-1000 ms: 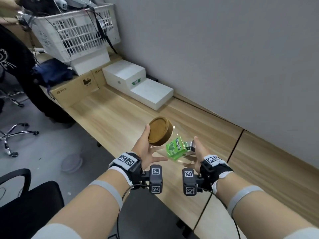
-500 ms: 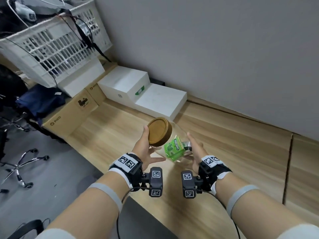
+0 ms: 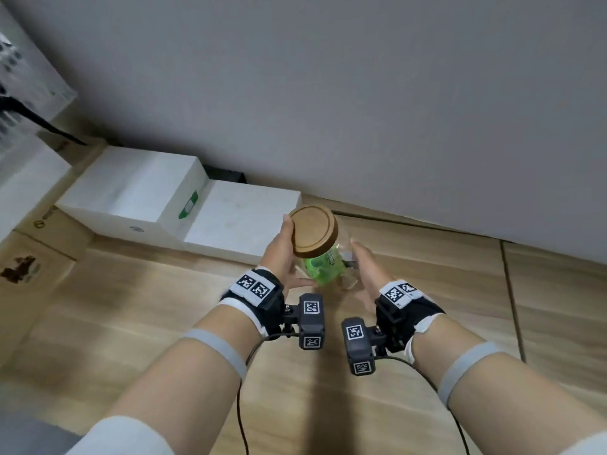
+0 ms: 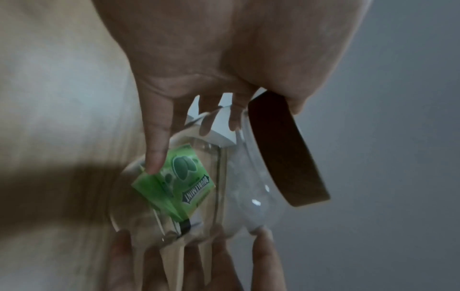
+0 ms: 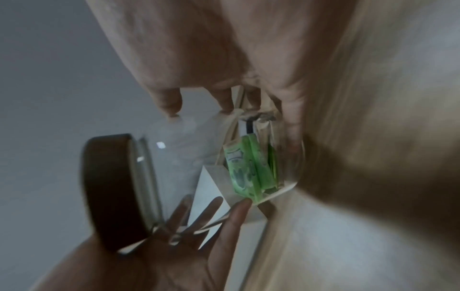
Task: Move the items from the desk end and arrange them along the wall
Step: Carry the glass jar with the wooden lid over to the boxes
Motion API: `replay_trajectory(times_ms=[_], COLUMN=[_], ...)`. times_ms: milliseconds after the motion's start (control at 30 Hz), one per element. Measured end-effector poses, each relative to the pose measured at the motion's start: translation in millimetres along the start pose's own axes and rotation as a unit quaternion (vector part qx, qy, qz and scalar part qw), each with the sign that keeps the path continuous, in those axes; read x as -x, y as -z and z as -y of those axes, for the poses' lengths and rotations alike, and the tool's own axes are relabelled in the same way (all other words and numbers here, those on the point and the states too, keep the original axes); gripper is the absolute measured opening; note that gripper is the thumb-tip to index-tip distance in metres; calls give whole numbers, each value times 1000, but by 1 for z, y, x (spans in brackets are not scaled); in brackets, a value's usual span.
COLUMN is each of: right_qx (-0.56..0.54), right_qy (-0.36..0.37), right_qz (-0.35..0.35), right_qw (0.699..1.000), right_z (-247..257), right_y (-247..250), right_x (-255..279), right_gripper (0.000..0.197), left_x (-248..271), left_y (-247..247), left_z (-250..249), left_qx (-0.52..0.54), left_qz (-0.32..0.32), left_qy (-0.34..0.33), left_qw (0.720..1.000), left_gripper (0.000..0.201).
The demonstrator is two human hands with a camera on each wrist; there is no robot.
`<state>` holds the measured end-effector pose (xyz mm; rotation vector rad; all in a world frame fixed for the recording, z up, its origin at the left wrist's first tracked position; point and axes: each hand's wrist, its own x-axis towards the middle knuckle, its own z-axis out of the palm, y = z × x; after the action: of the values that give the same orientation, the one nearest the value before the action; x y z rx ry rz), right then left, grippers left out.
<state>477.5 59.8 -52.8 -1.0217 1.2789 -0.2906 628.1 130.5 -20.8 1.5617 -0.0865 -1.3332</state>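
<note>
clear jar (image 3: 345,255) with brown lid (image 3: 314,231), green gum packs (image 3: 323,268), pale woodgrain desk (image 3: 164,307), grey wall (image 3: 328,93), white boxes (image 3: 138,192).
</note>
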Motion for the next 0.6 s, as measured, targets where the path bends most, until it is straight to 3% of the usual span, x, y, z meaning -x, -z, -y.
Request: replay_trajectory(times_ms=[67,100,200,400,600], right_qx=[-77,-97,-117,-169,-195], right_qy=[-9,-8,4,8,22], right_qz=[11,18,16,-33,-59], right_qw=[997,995,993,985,979], right_z=[23,27,40,61,69], right_y=[-8,-11,-20,-29,-41], right_x=[0,-7,-30,-67,-88], right_gripper=[30,21,42,26,39], left_x=[-28,-40,-71,-113,-134], left_y=[-4,-6,-12,-17,-11], left_z=[-18,-26,-50,-77,-90], left_qx=[-26,-40,-70,-115,-117], left_qz=[11,14,18,56,51], left_qy=[-2,-3,-12,-24,-38], left_qw=[1000,999,997,991,991], left_gripper=[71,72,72,69,62])
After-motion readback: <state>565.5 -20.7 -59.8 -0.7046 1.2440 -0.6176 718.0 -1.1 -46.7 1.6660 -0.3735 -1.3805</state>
